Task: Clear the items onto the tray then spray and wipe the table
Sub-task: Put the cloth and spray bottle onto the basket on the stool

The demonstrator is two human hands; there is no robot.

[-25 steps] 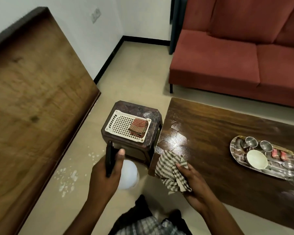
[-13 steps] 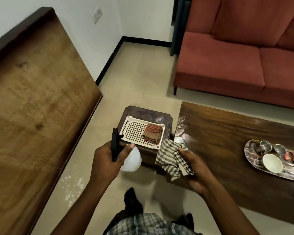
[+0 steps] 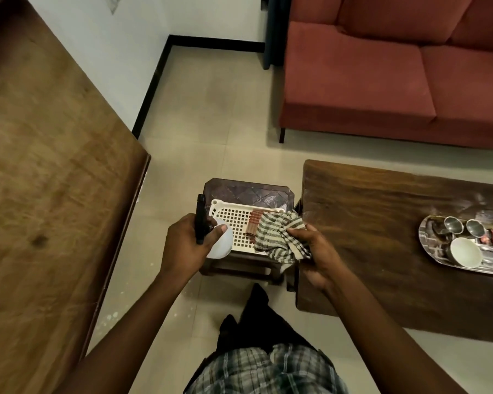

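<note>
My left hand: my fingers are curled tight round the spray bottle. My thumb lies on its round white part. Its black top points away from me.
My right hand: my fingers hold the striped cloth, all bunched up. The cloth hangs over the right end of the white basket.
The white basket: it sits on a small dark stool, just beside the left end of the tabletop. A folded red cloth lies in it, partly under my striped cloth.
The tabletop: dark wood, on my right.
The tray: shiny metal, on the right part of the tabletop, well apart from my hands.
On the tray: two steel cups, a white bowl, and little red bits I cannot make out.
The sofa: red, behind the tabletop.
</note>
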